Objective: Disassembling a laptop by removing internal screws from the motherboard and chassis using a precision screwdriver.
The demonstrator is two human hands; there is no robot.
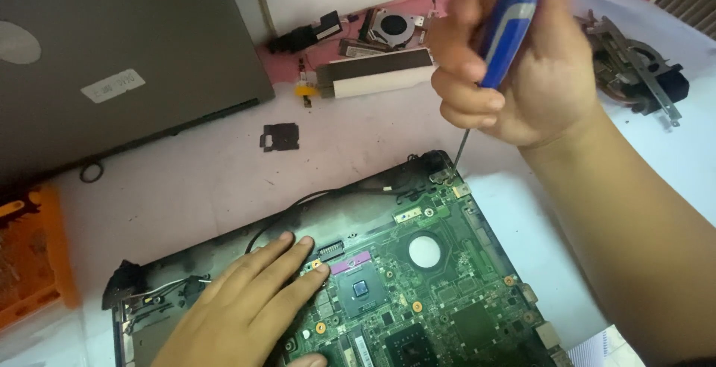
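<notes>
My right hand grips a blue and grey screwdriver, held nearly upright. Its thin shaft reaches down to the far right corner of an opened laptop base. A green motherboard with a square chip and a round silver disc fills that base. My left hand lies flat on the board's left part, fingers spread and pointing right, holding nothing. A black cable loops along the base's far edge.
A closed grey laptop lies at the far left. A cooling fan, a white and black bar and small black parts sit at the back. A heatsink assembly lies far right. An orange tray is at the left edge.
</notes>
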